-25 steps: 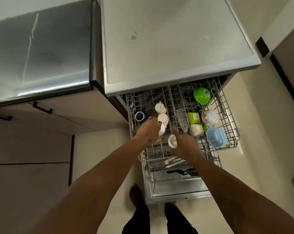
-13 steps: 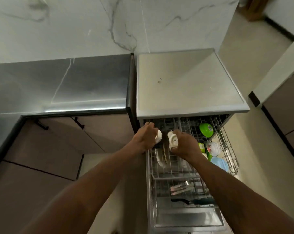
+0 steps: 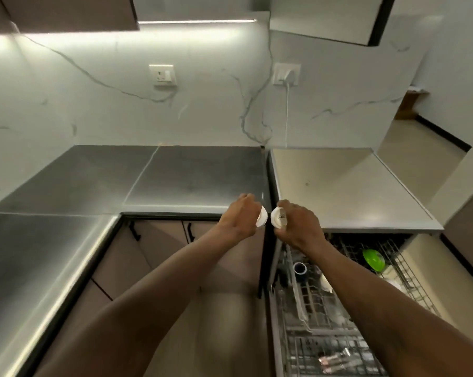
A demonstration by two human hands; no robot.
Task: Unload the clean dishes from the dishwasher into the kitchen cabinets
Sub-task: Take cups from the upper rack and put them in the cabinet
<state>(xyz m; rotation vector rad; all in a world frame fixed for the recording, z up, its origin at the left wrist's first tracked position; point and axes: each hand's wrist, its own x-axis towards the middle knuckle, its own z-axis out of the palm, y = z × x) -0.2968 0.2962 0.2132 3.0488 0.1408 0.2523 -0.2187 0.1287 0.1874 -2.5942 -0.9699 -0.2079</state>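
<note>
Head view. The left hand [image 3: 239, 217] is clenched around a white cup [image 3: 262, 216], fingers wrapped over its body so that only the pale base and rim edge peek out on the side toward the other hand. The right hand [image 3: 297, 227] grips a second white cup [image 3: 279, 217] the same way; its round base faces the camera and carries a small dark mark, too blurred to read. The two cups are held side by side, close but apart, raised at the front edge of the steel counter [image 3: 175, 180], over the seam between it and the dishwasher top [image 3: 346, 186].

Both cups look plain, white and glossy.

Below the right forearm the upper rack [image 3: 409, 278] is pulled out. It holds a dark blue cup [image 3: 300, 269] near its left side, a green bowl [image 3: 374, 259] toward the right, and a white piece partly hidden by the arm. Lower down, cutlery [image 3: 336, 359] lies in the wire rack [image 3: 306, 352] below.

Behind the counter, a marble wall carries a socket [image 3: 162, 75] and a plug [image 3: 286, 74] with a white cord running down. Cabinets [image 3: 72, 12] hang above; cabinet doors [image 3: 159, 240] with dark handles sit under the counter.
</note>
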